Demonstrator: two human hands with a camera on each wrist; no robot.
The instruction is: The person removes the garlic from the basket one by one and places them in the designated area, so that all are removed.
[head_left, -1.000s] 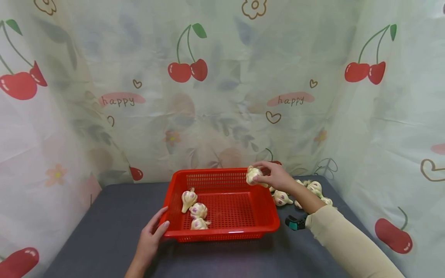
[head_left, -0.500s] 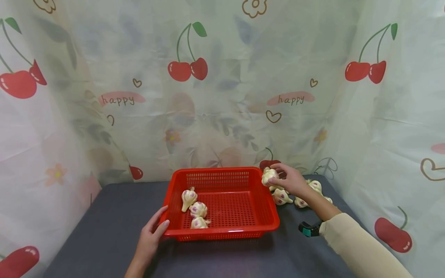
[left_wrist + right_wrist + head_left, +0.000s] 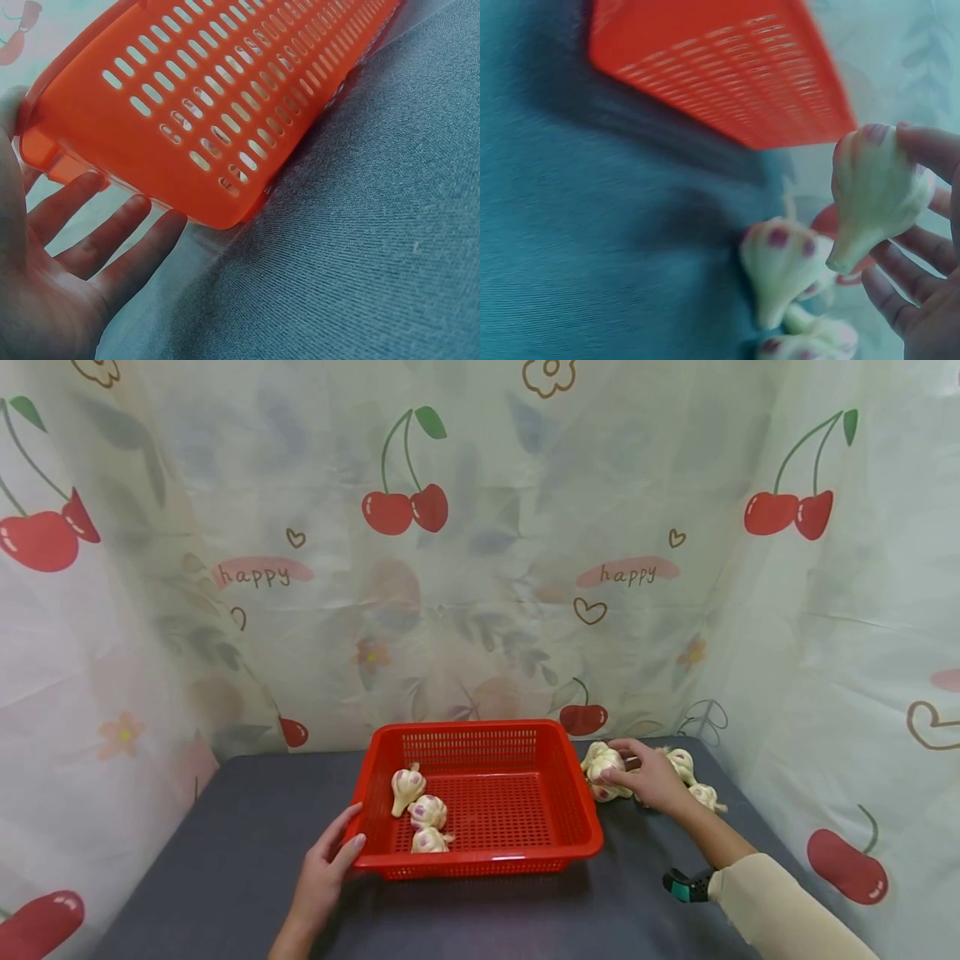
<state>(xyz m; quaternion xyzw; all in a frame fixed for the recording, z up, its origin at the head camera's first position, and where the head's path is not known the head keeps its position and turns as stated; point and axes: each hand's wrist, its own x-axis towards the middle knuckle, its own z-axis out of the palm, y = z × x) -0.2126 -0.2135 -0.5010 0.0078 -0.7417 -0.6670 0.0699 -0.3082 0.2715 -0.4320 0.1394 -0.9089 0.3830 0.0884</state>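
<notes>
A: What encloses the workspace?

B: A pale fabric curtain (image 3: pixel 300 468) printed with red cherries, brown hearts and "happy" hangs behind and along both sides, probably as a plain screen around the work.

A: And the surface?

B: A dark grey table (image 3: pixel 247 835) with a ribbed, cloth-like covering, which may help keep things from sliding or rolling.

A: Why would the basket sit there?

B: The red rectangular plastic basket (image 3: pixel 480 862), slotted all round, stands upright mid-table, where both hands can get at it, I'd judge.

A: The hands?

B: The bare left hand (image 3: pixel 321 875) grips the basket's left rim, thumb over the edge, the other fingers spread apart along the outside; presumably that steadies it. The bare right hand (image 3: pixel 654 777), below a cream fabric sleeve (image 3: pixel 783 902), has thumb and fingers clamped on something.

A: On what?

B: A round cream garlic bulb with purple blotches (image 3: pixel 874 187), just right of the basket. A pinch round its plump body likely gives the surest hold. Whether it touches the loose cream garlic bulbs (image 3: pixel 681 764) there, I can't tell.

A: Inside?

B: Three purple-marked cream bulbs (image 3: pixel 408 789), grouped towards the left wall.
</notes>
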